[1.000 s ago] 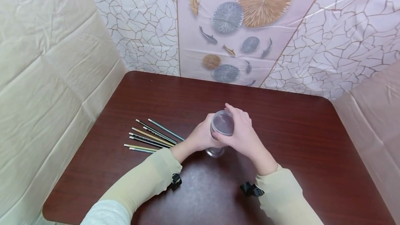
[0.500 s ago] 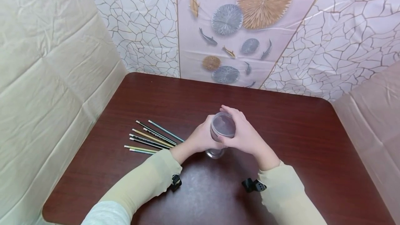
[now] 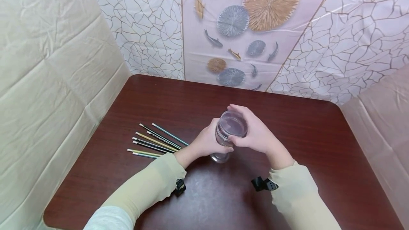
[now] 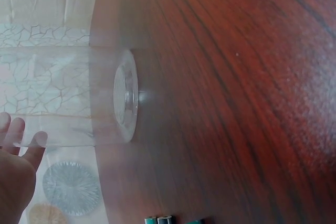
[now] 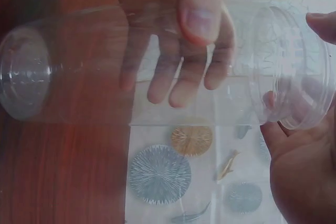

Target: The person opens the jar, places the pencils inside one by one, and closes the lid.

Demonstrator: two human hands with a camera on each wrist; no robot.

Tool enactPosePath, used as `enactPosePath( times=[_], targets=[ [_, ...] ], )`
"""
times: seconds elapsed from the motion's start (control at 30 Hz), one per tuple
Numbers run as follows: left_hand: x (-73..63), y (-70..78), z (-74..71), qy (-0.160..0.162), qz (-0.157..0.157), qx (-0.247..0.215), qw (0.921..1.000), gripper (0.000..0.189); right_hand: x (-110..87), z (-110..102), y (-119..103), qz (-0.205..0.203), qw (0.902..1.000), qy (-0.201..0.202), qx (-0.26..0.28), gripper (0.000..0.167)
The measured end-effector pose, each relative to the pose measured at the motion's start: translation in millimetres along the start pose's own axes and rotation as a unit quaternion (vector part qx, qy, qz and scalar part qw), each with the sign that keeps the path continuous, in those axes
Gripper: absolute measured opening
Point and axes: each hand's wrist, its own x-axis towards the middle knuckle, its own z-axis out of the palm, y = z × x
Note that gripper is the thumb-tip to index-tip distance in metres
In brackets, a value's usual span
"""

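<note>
A tall clear plastic jar (image 3: 220, 157) stands upright at the middle of the table, its base showing below my hands in the head view. My left hand (image 3: 207, 139) grips the jar's body; the right wrist view shows the thumb in front and the fingers (image 5: 178, 90) behind the clear wall. At the mouth, my right hand (image 3: 260, 136) holds a clear round lid (image 3: 235, 125) by its rim, between thumb and fingers. The lid sits tilted and shifted right of the mouth. Whether its edge still touches the jar, I cannot tell.
Several pencils (image 3: 156, 139) lie fanned out on the dark red-brown table (image 3: 303, 152), left of the jar and partly behind my left forearm. Fabric walls (image 3: 51, 81) stand around the table's left, back and right sides. Each wrist wears a small black camera (image 3: 180, 186).
My right hand has moved right and slightly up, carrying the lid from squarely over the jar's mouth to a tilted, shifted position. My left hand and the pencils stay put.
</note>
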Motion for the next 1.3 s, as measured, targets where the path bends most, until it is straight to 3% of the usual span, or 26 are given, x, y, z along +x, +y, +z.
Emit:
enactPosePath(
  times=[0.37,0.63,0.87,1.3],
  targets=[
    [-0.8,1.4,0.6,0.001,0.003,-0.007,1.0000,0.088,-11.5,-5.9,-2.6,0.028,0.9979,0.054,-0.021,0.088],
    [-0.7,-2.4,2.7,0.000,0.032,-0.047,0.9984,0.080,-21.0,-10.8,1.1,0.039,0.9950,0.089,-0.023,0.090],
    [-1.3,-2.8,3.0,-0.004,0.050,-0.052,0.9974,0.077,-36.3,-16.9,11.9,0.063,0.9888,0.124,-0.053,0.089],
    [-1.4,-4.0,2.5,-0.006,0.048,-0.052,0.9975,0.077,-68.3,-20.7,36.0,0.138,0.9780,0.109,-0.112,0.084]
  ],
)
